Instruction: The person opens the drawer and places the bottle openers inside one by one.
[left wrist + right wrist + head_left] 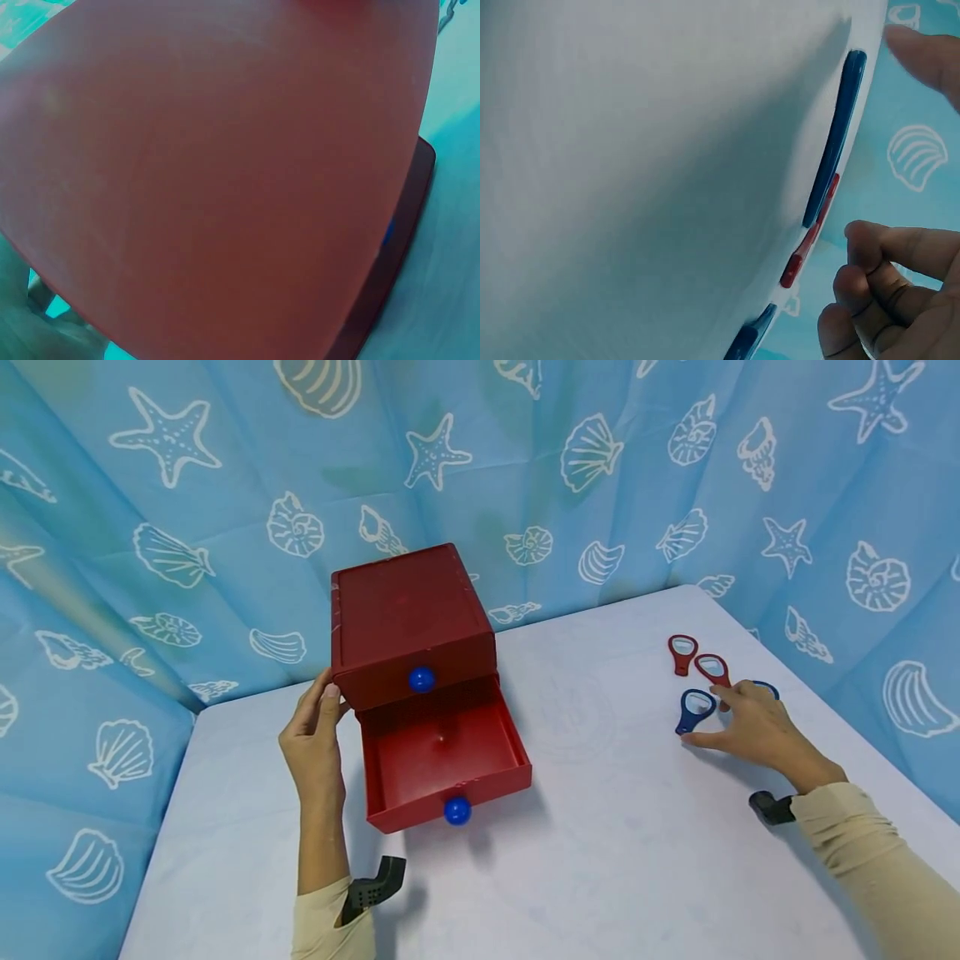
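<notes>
A red drawer box [408,602] stands at the back left, with its lower drawer [442,747] pulled out and no contents showing inside it. My left hand [317,727] grips the box's left side, thumb by the front corner; its red side fills most of the left wrist view. At the right, my right hand [757,727] hovers over small magnifying glasses, thumb and fingers spread apart. The near blue magnifying glass [689,720] lies between thumb and fingertips. A red magnifying glass [716,675] sits just beyond the fingertips, and another blue one [768,687] is partly hidden behind the hand.
Another red magnifying glass [681,667] lies farther back on the white table [592,827]. Blue knobs stick out from the upper drawer front [457,667] and the lower drawer. A blue curtain [495,485] with shell prints hangs close behind the table and along its sides.
</notes>
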`<action>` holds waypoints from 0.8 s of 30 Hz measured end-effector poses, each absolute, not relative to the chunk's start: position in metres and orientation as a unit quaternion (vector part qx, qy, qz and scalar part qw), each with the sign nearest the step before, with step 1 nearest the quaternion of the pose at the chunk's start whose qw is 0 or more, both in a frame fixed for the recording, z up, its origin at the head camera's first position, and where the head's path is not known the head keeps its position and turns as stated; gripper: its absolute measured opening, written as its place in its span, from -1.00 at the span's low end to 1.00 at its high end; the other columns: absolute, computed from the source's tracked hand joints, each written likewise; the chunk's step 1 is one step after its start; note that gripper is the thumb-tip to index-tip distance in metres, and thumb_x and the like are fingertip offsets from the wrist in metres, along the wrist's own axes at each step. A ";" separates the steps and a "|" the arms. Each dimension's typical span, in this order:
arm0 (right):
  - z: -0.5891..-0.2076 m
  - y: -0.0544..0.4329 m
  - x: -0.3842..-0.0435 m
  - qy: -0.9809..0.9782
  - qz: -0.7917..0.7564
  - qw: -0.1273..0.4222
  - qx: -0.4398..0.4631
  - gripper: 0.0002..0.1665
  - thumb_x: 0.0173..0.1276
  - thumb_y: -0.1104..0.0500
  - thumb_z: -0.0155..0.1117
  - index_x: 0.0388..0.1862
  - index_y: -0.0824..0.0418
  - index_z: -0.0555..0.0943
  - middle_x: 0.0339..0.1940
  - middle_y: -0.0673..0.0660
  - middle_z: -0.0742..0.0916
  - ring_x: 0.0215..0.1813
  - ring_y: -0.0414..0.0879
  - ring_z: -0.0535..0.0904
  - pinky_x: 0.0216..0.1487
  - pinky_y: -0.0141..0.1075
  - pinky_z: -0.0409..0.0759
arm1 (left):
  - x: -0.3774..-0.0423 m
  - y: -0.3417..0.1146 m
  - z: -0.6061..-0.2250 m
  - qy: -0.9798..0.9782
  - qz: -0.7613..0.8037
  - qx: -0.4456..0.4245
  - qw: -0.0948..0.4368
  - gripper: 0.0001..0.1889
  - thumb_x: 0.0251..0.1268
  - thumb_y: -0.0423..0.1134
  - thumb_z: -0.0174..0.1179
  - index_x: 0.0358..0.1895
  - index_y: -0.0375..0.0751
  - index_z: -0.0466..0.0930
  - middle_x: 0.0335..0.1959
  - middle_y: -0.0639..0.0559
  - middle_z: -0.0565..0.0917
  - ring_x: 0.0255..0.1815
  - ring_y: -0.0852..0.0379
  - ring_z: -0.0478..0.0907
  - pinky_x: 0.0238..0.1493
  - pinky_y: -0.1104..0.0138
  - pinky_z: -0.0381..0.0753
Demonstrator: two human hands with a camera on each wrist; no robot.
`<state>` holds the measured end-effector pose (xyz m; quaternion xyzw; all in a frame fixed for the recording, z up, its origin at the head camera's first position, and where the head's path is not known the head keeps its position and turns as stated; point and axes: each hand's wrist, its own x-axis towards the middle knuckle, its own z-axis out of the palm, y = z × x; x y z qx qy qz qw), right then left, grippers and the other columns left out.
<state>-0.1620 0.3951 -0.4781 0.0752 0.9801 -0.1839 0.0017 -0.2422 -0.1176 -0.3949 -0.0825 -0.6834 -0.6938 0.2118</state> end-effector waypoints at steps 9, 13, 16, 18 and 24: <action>-0.484 0.407 -0.173 0.982 -0.171 0.020 0.081 0.35 -0.03 -0.43 0.51 0.36 0.58 0.32 0.08 0.58 0.39 0.14 0.48 0.22 0.10 0.39 0.27 | -0.243 -0.116 -0.395 -0.691 -0.687 -0.071 0.215 -0.58 0.49 -0.18 0.16 0.35 -0.07 0.54 0.24 -0.02 0.60 0.21 0.00 0.55 0.18 0.31 0.58; -0.486 0.408 -0.177 0.981 -0.171 0.030 0.082 0.37 -0.01 -0.42 0.50 0.38 0.62 0.28 0.18 0.65 0.32 0.22 0.54 0.16 0.20 0.48 0.15 | -0.245 -0.115 -0.395 -0.687 -0.689 -0.081 0.217 -0.59 0.50 -0.20 0.15 0.35 -0.10 0.54 0.25 -0.05 0.59 0.22 -0.02 0.54 0.22 0.22 0.57; -0.486 0.407 -0.181 0.983 -0.164 0.024 0.078 0.38 -0.02 -0.44 0.49 0.37 0.63 0.28 0.18 0.65 0.31 0.22 0.54 0.15 0.20 0.49 0.13 | -0.245 -0.115 -0.394 -0.692 -0.684 -0.078 0.220 -0.59 0.50 -0.18 0.15 0.35 -0.06 0.54 0.25 -0.02 0.60 0.23 -0.01 0.53 0.23 0.17 0.56; -0.487 0.407 -0.183 0.984 -0.161 0.016 0.078 0.39 -0.04 -0.45 0.49 0.34 0.64 0.31 0.17 0.65 0.33 0.20 0.54 0.17 0.16 0.47 0.16 | -0.244 -0.115 -0.394 -0.695 -0.681 -0.073 0.220 -0.59 0.49 -0.17 0.16 0.34 -0.04 0.55 0.25 -0.01 0.60 0.23 0.00 0.53 0.22 0.18 0.57; -0.489 0.403 -0.183 0.983 -0.164 -0.003 0.083 0.38 -0.07 -0.47 0.50 0.29 0.64 0.33 0.13 0.65 0.34 0.18 0.54 0.16 0.07 0.43 0.17 | -0.245 -0.113 -0.394 -0.694 -0.682 -0.073 0.219 -0.59 0.49 -0.17 0.15 0.35 -0.06 0.55 0.25 -0.02 0.60 0.23 -0.01 0.53 0.23 0.18 0.56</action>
